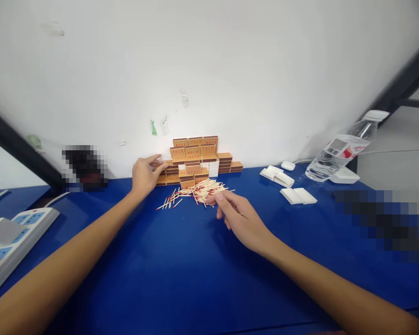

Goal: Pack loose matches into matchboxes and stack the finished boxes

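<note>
In my head view, matches (206, 188) lie in a loose pile at centre, stacked matchboxes (192, 152) at 12 o'clock; my left hand (144, 176) curls by the stack's end at 10, my right hand (243, 217) beside the matches at 4, and I cannot tell whether either pinches anything. I judge the step as handling boxes and matches together; the next move calls for a light touch

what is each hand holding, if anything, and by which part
The left hand is at the left end of the stacked matchboxes; whether it grips one cannot be told. The right hand is by the loose matches, its hold also unclear.
</note>
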Tool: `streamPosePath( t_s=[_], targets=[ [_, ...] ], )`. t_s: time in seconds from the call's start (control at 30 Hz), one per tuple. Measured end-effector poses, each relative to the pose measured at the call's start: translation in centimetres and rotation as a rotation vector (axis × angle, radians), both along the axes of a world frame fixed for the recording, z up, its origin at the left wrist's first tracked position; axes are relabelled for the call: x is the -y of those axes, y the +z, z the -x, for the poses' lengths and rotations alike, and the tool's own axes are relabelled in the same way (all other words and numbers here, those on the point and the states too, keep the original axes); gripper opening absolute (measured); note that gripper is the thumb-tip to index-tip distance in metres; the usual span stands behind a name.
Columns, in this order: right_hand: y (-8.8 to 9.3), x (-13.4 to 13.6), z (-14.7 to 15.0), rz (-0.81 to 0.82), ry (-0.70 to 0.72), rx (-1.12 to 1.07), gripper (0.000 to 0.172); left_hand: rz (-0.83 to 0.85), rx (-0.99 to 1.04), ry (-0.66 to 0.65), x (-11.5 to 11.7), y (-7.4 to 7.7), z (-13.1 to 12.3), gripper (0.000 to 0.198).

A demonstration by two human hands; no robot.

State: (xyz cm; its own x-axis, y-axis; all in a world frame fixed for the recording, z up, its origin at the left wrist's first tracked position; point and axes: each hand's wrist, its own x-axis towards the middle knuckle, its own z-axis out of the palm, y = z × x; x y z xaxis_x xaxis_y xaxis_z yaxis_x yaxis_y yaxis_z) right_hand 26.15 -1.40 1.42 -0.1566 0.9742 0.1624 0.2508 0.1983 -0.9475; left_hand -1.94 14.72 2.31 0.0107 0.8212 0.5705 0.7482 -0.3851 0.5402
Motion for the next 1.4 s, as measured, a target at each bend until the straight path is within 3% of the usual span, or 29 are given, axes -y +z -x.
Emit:
streamPosePath(
  t_s=[0.17, 0.33, 0.43, 0.53, 0.67, 0.8, 0.9, 1.0, 1.13, 1.27, 1.4],
  targets=[
    [0.3, 0.0, -0.1, -0.002, -0.008, 0.017, 0.056, 0.006, 0.034, 0.029, 0.1, 0.0, -0.9, 0.021],
    [0.4, -0.4, -0.2, -0.086, -0.042, 0.093, 0.049, 0.003, 0.037, 0.045, 0.5, 0.2, -1.1, 0.027],
    [0.3, -1.5, -1.3, -0.154, -0.122, 0.155, 0.038, -0.023, 0.03, 0.088, 2.3, 0.5, -0.3, 0.031],
    [0.3, -3.8, -3.7, -0.121, -0.247, 0.169, 0.036, -0.014, -0.003, 0.078, 5.5, 0.7, 0.6, 0.03],
    [0.9, -8.2, -7.0, -0.027, -0.409, 0.194, 0.04, 0.02, -0.091, -0.048, 9.5, 0.3, 1.0, 0.022],
    [2.6, -12.4, -9.4, -0.002, -0.539, 0.335, 0.039, -0.053, -0.137, -0.155, 11.3, -0.9, 0.7, 0.016],
    [4.1, -13.8, -12.2, -0.039, -0.595, 0.514, 0.031, -0.123, -0.174, -0.247, 11.8, -1.6, 0.6, 0.017],
    [4.5, -13.3, -15.5, -0.022, -0.572, 0.734, 0.022, -0.163, -0.204, -0.335, 12.1, -1.9, 0.7, 0.017],
    [2.6, -12.1, -18.0, -0.058, -0.455, 0.949, 0.027, -0.201, -0.222, -0.393, 12.2, -2.3, 0.7, 0.017],
    [1.3, -12.1, -17.8, -0.131, -0.348, 1.072, 0.027, -0.222, -0.257, -0.444, 12.0, -2.6, 0.7, 0.018],
    [2.1, -11.7, -16.3, -0.181, -0.283, 1.105, 0.025, -0.244, -0.276, -0.458, 12.0, -2.6, 0.7, 0.018]
  ],
)
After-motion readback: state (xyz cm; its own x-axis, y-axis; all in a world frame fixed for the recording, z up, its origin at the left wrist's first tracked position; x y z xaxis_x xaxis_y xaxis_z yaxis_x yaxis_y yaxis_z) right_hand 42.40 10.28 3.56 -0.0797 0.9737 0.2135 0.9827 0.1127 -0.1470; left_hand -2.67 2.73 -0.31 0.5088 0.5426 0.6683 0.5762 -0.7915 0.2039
